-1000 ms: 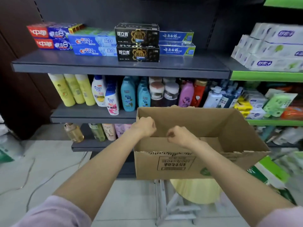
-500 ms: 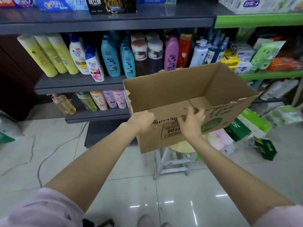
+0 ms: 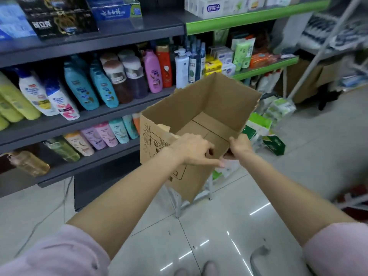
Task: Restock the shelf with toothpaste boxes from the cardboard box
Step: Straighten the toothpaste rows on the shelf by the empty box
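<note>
A: What are the hands doing?

B: Both grip the open brown corrugated cardboard box [image 3: 207, 108] at its near rim. The left hand [image 3: 194, 150] is curled over the printed near wall, fingers folded onto the card. The right hand [image 3: 240, 145] is closed on the near right corner, thumb inside the rim. The box is tilted, held in the air above a white metal stool frame [image 3: 179, 200] and the glossy white tiled floor [image 3: 229, 236].

A: Anything inside the box?

B: Only its bare card bottom shows, with the flap seams. The rim is ragged, torn along the top edge.

A: Any writing?

B: The box carries dark outline print and characters, too blurred to read. On the dark grey metal top shelf [image 3: 111, 34], near its right end, stands a black toothpaste box with gold pattern and white characters [image 3: 57, 16]; beside it lies a blue toothpaste box with white script [image 3: 117, 11], not legible. Further right, on the green-edged shelf [image 3: 249, 16], white boxes with a blue label [image 3: 213, 7].

A: Below that?

B: Smooth plastic bottles on the middle grey shelf: teal bottles [image 3: 83, 88], a pink bottle [image 3: 153, 72], a red bottle [image 3: 164, 66], yellow ones [image 3: 16, 100] at the left.
</note>
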`<action>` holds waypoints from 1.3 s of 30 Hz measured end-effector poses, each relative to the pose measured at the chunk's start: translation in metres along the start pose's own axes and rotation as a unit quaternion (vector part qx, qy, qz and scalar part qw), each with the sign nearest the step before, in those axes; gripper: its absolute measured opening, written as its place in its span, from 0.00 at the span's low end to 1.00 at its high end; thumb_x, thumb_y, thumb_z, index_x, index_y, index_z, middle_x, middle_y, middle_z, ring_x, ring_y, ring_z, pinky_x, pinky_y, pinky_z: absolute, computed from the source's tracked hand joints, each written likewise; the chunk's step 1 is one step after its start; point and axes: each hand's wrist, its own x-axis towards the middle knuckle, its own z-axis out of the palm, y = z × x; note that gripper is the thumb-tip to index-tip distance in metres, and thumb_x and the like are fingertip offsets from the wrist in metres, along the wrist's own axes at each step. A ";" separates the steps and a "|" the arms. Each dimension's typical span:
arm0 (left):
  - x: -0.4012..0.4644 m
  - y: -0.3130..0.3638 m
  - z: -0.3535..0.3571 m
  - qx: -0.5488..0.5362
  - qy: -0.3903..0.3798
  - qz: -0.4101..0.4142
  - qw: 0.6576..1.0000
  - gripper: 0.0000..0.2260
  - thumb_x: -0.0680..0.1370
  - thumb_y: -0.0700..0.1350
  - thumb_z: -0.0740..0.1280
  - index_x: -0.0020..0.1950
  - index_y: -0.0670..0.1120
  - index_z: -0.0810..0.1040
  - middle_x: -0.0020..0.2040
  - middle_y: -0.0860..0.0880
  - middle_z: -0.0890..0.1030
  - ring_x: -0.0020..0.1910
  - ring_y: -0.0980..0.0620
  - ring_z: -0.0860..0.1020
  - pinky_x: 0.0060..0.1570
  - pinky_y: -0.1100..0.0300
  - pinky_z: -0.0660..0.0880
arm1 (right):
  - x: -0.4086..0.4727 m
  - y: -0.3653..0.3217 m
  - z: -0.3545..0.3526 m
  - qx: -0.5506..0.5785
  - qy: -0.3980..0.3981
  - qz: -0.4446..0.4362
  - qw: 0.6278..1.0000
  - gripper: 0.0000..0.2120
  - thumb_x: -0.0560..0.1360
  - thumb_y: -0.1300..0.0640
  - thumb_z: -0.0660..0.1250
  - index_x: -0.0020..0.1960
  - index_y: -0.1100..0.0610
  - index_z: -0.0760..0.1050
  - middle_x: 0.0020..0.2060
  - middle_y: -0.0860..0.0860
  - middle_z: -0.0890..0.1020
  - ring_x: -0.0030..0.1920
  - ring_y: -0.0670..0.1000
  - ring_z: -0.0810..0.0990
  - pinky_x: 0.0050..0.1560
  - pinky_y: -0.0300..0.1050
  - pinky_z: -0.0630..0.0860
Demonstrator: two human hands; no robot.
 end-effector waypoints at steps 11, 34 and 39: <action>0.076 0.143 0.007 0.177 -0.032 0.202 0.963 0.22 0.70 0.63 0.68 0.54 0.48 0.78 0.50 0.47 0.82 0.51 0.45 0.80 0.38 0.58 0.67 | -0.021 0.134 -0.117 -0.103 0.114 -0.038 0.987 0.22 0.78 0.61 0.59 0.72 0.61 0.62 0.67 0.61 0.66 0.68 0.60 0.65 0.68 0.49 0.62; 0.140 0.393 0.304 0.077 -0.261 0.403 0.873 0.07 0.77 0.39 0.59 0.44 0.51 0.71 0.42 0.50 0.76 0.47 0.45 0.78 0.39 0.57 0.66 | -0.128 0.518 -0.096 0.033 0.149 0.390 0.908 0.14 0.79 0.60 0.57 0.62 0.63 0.69 0.65 0.64 0.66 0.64 0.63 0.68 0.61 0.52 0.69; 0.090 0.460 0.378 0.059 -0.282 0.513 0.809 0.12 0.77 0.40 0.63 0.60 0.49 0.73 0.51 0.47 0.81 0.50 0.46 0.80 0.39 0.56 0.70 | -0.176 0.584 -0.052 0.239 0.303 0.486 0.784 0.13 0.76 0.48 0.62 0.55 0.52 0.63 0.53 0.56 0.76 0.54 0.61 0.77 0.54 0.62 0.77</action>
